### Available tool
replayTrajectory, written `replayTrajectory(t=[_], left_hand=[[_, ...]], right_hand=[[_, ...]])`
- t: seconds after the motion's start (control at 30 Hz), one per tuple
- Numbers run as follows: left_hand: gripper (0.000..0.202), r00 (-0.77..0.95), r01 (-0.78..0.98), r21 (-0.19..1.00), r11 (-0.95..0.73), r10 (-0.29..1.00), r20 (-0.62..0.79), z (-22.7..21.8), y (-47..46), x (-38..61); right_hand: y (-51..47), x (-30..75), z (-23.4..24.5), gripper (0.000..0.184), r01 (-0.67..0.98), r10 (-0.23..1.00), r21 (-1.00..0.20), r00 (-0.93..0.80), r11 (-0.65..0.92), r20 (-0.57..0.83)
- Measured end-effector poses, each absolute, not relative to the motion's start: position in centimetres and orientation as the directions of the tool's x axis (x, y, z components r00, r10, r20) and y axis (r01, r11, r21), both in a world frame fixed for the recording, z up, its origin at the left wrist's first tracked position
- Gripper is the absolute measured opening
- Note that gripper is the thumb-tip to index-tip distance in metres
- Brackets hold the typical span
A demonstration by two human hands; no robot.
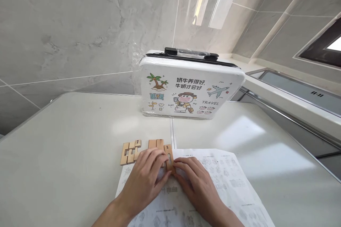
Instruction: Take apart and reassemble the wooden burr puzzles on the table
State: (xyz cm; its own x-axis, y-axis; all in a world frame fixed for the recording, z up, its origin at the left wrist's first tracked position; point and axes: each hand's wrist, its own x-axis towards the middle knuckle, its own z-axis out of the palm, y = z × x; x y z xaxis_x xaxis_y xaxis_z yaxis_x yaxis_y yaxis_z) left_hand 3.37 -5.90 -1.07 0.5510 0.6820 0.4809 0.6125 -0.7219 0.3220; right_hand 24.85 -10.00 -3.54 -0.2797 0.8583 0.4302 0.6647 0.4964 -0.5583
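We are looking at a bright, evenly daylit scene, with light coming in from the upper right, where a window (330, 44) is showing and its glare is streaking across the glossy wall tiles (210, 5). Soft pale patches are lying on the white table (66, 142), and shadows under the hands are staying faint. The wide lens is bending the lines toward the edges, and the print on the paper sheet (229, 181) is blurring, too small for us to read.

White case (191, 88) read "奶牛养得好, 牛奶才会好" and "TRAVEL". Wooden piece (137, 144) was marked 3, wooden block (168, 154) marked 2. Paper sheet (229, 181) print was unreadable.
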Motion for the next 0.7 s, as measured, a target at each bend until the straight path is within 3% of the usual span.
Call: replayTrajectory(t=[0.13, 0.43, 0.7], left_hand=[[0.025, 0.600, 0.605, 0.268, -0.750, 0.650, 0.467, -1.19, -5.71, 3.39], [0.018, 0.553, 0.658, 0.211, -0.723, 0.654, 0.516, -1.40, -5.50, 3.56], [0.014, 0.535, 0.684, 0.208, -0.699, 0.674, 0.509, -1.34, -5.63, 3.61]], right_hand=[[-9.77, 24.48, -3.04, 0.024, 0.643, 0.838, -0.554, -0.294, 0.529, 0.459], [-10.06, 24.38, -2.64, 0.050, 0.627, 0.839, -0.563, -0.340, 0.538, 0.424], [-10.18, 24.55, -2.73, 0.049, 0.616, 0.858, -0.598, -0.342, 0.513, 0.383]])
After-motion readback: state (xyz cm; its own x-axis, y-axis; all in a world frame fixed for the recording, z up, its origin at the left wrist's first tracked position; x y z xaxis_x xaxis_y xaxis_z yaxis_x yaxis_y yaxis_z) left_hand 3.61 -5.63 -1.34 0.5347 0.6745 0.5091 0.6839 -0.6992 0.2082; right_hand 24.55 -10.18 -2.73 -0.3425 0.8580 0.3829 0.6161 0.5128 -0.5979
